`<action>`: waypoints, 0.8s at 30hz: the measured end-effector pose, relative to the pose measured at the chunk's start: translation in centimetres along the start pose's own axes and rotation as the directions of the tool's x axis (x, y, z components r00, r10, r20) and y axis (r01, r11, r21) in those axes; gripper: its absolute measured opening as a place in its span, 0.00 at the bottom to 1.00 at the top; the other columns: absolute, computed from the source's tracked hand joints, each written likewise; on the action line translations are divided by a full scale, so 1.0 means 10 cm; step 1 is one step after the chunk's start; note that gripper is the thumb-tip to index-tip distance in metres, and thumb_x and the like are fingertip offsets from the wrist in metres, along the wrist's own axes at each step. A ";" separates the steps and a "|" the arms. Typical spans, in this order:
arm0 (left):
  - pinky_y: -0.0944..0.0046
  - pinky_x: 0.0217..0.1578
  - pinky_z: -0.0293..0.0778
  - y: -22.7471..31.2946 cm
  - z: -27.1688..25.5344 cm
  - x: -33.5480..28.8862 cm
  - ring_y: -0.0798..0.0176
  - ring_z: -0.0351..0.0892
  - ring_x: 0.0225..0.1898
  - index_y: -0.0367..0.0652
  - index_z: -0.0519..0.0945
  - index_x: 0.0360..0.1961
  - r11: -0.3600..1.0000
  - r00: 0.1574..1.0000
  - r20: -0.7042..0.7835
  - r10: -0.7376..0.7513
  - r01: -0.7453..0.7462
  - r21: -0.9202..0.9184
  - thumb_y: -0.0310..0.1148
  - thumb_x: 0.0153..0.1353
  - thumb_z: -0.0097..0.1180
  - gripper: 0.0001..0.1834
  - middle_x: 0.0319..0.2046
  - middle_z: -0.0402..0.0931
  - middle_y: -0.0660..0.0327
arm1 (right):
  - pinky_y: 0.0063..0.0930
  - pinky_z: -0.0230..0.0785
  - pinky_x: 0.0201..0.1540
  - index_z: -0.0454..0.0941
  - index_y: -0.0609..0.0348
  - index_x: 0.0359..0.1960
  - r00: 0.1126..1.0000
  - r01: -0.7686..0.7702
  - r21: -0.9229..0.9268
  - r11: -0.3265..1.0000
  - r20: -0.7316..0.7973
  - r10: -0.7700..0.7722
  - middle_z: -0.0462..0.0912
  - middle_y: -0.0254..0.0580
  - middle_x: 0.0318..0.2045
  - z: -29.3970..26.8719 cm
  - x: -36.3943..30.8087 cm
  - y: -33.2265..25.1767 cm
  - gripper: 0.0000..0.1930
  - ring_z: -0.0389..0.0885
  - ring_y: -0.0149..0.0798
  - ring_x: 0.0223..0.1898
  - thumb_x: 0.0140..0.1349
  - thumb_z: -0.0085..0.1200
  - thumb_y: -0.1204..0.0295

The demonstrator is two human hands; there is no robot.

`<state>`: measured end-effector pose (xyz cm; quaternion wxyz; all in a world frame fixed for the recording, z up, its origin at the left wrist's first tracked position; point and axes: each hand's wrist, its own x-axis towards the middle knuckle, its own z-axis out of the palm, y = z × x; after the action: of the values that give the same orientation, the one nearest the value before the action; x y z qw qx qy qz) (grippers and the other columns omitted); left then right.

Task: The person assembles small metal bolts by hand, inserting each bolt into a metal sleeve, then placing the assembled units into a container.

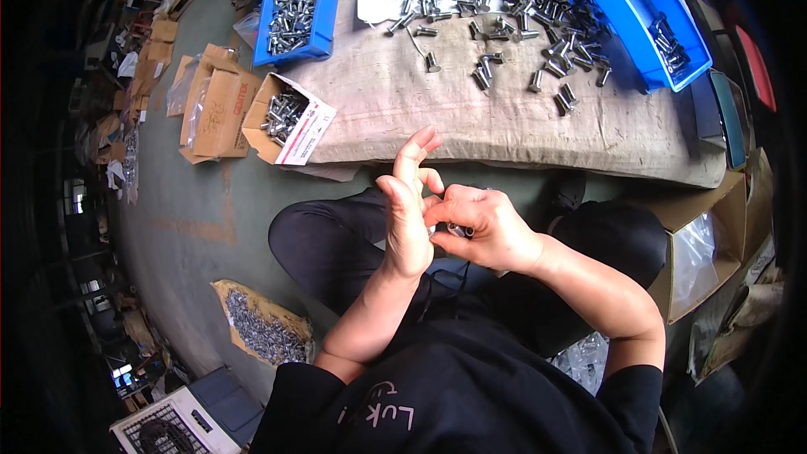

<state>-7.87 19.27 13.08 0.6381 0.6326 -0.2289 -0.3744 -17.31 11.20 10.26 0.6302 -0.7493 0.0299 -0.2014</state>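
Pinching a small silvery metal part [458,229] at lap height, close to the burlap-covered work table [504,130].
Head view: left hand [408,210] spread, fingers upright, touching right hand [483,231], curled around the part; its axis and heading too hidden to tell.

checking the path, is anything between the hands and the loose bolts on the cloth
Nothing visible does. The left hand and right hand are held together over the lap, working a small metal piece. Between them and the loose bolts lies only bare burlap cloth on the low bench.
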 end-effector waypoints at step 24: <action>0.71 0.21 0.65 -0.65 -0.13 -0.09 0.68 0.69 0.25 0.42 0.72 0.31 0.384 0.799 0.297 -0.523 0.531 -0.755 0.43 0.60 0.47 0.15 0.24 0.69 0.65 | 0.22 0.68 0.31 0.72 0.60 0.32 0.934 -0.175 0.475 0.862 -0.196 0.297 0.75 0.34 0.26 -0.05 -0.02 0.00 0.07 0.74 0.27 0.27 0.52 0.55 0.74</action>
<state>-8.60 21.29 6.76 0.6995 0.3060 0.1777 -0.6209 -17.63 10.74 10.27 0.7966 -0.5400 0.1581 -0.2210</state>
